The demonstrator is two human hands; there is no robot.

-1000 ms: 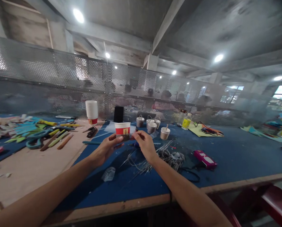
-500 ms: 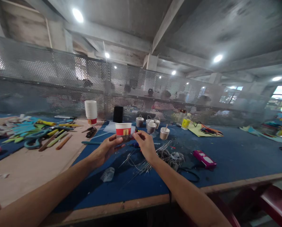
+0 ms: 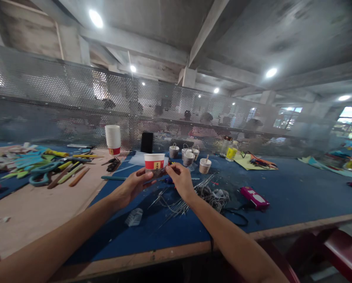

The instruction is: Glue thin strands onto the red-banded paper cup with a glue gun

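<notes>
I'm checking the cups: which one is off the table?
The single red-banded paper cup, grey at its base, held in the left hand, right hand at its side. The stacked cups and the grey-brown cups all stand on the table.

Place: you are in a workshop, set up for handwork.
Ceiling: you have bare concrete beams (image 3: 209,29) and round lamps (image 3: 96,18) overhead.
Partition: a perforated metal screen (image 3: 117,88) faces you, with people (image 3: 187,114) dimly visible behind it.
Bench: your long blue worktop (image 3: 288,192) carries scissors (image 3: 48,167), a heap of grey cord (image 3: 221,202) and a stack of paper cups (image 3: 112,135).
Seating: a glossy dark red seat (image 3: 343,251) is by the near edge, to your right.
</notes>
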